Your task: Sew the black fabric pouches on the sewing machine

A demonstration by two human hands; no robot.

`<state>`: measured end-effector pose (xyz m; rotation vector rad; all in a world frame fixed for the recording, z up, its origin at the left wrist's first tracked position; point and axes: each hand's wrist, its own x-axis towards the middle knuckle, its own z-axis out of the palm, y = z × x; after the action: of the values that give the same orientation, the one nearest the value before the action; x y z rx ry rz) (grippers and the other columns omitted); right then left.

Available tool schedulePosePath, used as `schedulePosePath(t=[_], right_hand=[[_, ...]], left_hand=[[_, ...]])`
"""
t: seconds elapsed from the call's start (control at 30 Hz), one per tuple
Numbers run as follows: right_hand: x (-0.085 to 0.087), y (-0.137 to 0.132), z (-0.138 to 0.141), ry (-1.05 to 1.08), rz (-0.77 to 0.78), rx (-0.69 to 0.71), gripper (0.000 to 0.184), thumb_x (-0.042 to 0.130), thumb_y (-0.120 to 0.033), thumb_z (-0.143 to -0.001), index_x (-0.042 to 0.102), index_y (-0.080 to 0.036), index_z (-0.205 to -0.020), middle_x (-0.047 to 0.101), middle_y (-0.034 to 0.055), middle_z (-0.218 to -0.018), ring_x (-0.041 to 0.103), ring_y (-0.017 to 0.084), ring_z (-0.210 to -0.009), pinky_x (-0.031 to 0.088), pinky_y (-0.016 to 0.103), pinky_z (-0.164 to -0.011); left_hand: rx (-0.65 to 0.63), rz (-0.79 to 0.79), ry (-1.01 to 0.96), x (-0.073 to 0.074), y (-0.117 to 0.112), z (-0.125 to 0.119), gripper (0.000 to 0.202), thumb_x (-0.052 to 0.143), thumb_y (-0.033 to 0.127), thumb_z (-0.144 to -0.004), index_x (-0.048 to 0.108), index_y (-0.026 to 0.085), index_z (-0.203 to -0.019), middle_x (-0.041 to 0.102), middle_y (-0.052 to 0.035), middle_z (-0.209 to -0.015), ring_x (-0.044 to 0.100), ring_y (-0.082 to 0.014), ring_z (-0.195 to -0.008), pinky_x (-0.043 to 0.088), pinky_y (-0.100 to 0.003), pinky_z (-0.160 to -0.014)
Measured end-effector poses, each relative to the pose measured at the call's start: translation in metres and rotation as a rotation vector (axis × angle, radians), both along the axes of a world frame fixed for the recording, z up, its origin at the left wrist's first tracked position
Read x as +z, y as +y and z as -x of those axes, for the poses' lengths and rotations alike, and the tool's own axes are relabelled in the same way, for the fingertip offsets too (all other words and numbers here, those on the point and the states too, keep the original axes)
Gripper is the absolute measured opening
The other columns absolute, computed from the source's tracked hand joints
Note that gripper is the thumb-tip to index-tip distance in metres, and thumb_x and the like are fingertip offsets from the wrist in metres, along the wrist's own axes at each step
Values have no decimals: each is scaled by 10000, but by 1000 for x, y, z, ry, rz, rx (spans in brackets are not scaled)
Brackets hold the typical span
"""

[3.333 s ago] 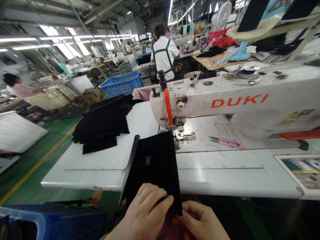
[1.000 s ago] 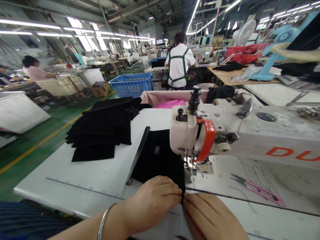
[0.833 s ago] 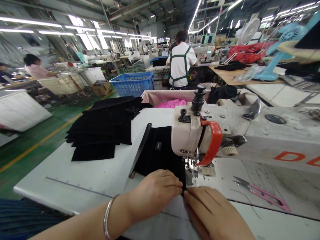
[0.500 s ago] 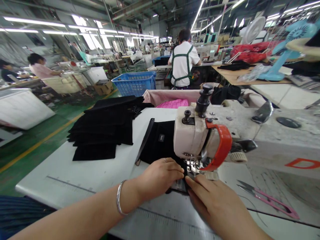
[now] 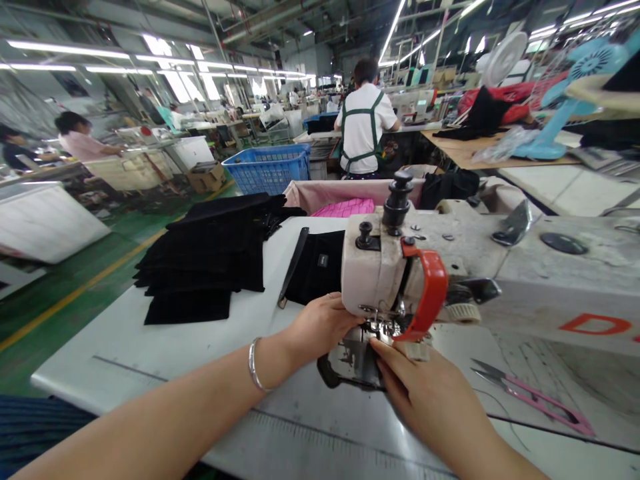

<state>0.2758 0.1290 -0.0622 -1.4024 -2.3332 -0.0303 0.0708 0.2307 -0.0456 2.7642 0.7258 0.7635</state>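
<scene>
A black fabric piece (image 5: 310, 270) with a small grey label lies on the machine bed, its near end running under the sewing machine head (image 5: 373, 267). My left hand (image 5: 325, 327), a silver bangle at its wrist, rests on that end with the fingers together and their tips beside the presser foot (image 5: 383, 327). My right hand (image 5: 427, 387) is on the near side of the foot, fingers stretched out, one fingertip close to the needle area. I see no cloth in it. Below the foot, the metal plate (image 5: 355, 360) is uncovered.
A stack of black fabric pieces (image 5: 205, 253) sits on the left of the table (image 5: 165, 353). Pink-handled thread snips (image 5: 540, 400) lie at right. Behind stand a pink-lined bin (image 5: 330, 190), a blue basket (image 5: 267, 167) and a person in a white shirt (image 5: 363, 127).
The black fabric has moved away from me under the foot, baring the metal plate. My left hand has followed it forward. My right hand stays near the foot.
</scene>
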Motion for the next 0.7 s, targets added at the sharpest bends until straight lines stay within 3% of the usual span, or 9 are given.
schedulePosePath(t=[0.2,0.43,0.57,0.7], right_hand=[[1,1,0,10,39,4,318,415,-203,-967,599,-175,-1225,676,122,-1031,645,285,-885,558,440,-714],[7,-1,-3,99,-8,37,266,431,-170,-946,639,-176,-1111,654,113,-1009,621,258,-859,543,410,-710],[12,1,-13,176,-69,-11,182,464,-164,-928,636,-174,-987,628,112,-1003,593,267,-944,514,426,-795],[17,2,-23,104,10,-82,104,525,-186,-864,600,-196,-937,616,103,-1010,575,299,-978,495,478,-837]], left_hand=[[22,-4,-31,-2,0,1,155,577,158,-938,719,191,-991,738,-14,-1056,672,-166,-1025,524,-290,-956],[41,-10,39,-2,-1,1,163,555,147,-944,715,180,-935,737,-23,-1003,672,-175,-1004,524,-318,-955],[27,-29,99,5,2,3,198,503,169,-973,696,180,-1015,718,-40,-1023,654,-186,-1024,514,-328,-956],[7,-54,193,20,2,10,245,486,144,-961,644,183,-1144,680,-74,-1118,616,-236,-1081,483,-409,-976]])
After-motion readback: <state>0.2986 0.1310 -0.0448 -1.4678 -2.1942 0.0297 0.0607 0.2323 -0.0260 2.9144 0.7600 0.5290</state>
